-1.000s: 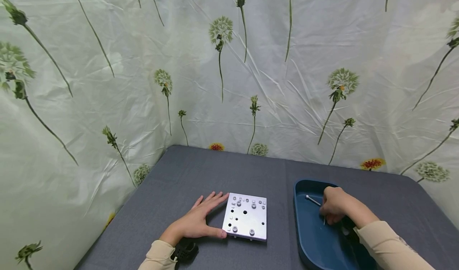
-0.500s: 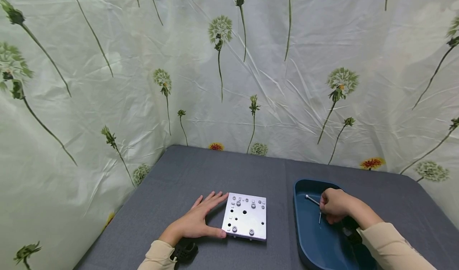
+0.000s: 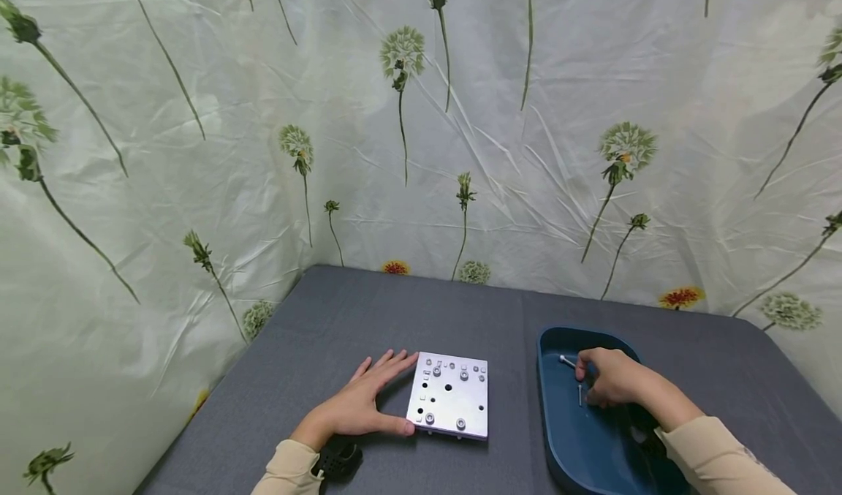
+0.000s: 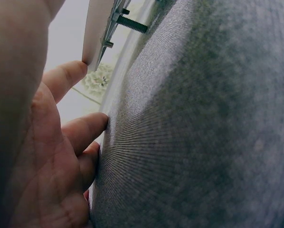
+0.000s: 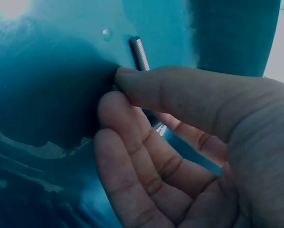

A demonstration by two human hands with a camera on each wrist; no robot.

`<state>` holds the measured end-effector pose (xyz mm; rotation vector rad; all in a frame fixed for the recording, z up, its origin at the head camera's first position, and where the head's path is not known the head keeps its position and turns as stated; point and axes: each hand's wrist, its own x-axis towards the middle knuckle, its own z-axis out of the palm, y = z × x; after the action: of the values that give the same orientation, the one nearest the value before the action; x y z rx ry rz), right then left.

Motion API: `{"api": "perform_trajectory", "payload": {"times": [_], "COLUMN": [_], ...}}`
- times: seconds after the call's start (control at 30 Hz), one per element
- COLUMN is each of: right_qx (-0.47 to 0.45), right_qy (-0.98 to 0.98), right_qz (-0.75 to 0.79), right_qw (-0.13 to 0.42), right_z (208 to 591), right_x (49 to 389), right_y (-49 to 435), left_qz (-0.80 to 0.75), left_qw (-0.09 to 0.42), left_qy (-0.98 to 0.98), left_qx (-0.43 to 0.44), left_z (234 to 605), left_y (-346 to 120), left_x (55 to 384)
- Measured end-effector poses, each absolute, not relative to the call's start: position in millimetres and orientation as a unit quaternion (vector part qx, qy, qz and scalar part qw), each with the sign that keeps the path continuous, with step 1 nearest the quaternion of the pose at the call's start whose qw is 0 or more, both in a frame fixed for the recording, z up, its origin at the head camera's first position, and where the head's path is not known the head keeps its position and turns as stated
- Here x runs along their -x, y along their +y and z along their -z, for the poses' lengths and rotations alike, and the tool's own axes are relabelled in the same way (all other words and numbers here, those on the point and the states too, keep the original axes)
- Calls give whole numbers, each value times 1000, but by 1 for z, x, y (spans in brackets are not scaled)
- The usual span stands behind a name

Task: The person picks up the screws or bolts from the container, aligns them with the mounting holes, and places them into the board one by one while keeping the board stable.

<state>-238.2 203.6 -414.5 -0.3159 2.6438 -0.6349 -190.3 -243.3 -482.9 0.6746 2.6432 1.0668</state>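
Note:
A square silvery metal plate [image 3: 449,395] with small holes and several screws in it lies on the table. My left hand [image 3: 370,401] spreads beside it, thumb and index fingertip at its left corners. In the left wrist view, a threaded screw end [image 4: 131,23] juts from the plate's underside [image 4: 98,33]. My right hand [image 3: 610,378] is inside the blue tray [image 3: 551,436], fingers bent, thumb and index finger apart. A short screw [image 3: 580,395] shows in that gap. A longer screw [image 3: 567,361] lies by the index finger, partly covered. The right wrist view shows a threaded shaft [image 5: 141,53] passing behind the thumb.
Grey cloth covers the table [image 3: 395,312]. A pale curtain [image 3: 329,100] printed with dandelions hangs along its back and left side. The tray's raised rim surrounds my right hand. A dark strap [image 3: 338,460] is on my left wrist.
My right hand has shifted slightly left in the tray, and its thumb and index finger have parted. The short screw shows farther left and more fully. My left hand and the plate stay put.

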Motion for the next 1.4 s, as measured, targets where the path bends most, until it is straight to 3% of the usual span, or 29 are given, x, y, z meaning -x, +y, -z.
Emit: {"api": "perform_trajectory", "payload": {"times": [0.37, 0.83, 1.4], "right_qx": [210, 256, 224], "right_qy": [933, 921, 929], "right_qz": [225, 213, 236], "right_qw": [187, 199, 175], "right_z": [420, 421, 426], "right_x": [239, 234, 238], "right_y": [198, 186, 200], "left_qz": [-363, -368, -368], "left_qw": [102, 104, 105], "left_qy": [896, 895, 894], "left_qx": [-236, -232, -235], "left_z": [484, 484, 484], "left_y": [-244, -244, -244], "left_x": [191, 190, 190]}}
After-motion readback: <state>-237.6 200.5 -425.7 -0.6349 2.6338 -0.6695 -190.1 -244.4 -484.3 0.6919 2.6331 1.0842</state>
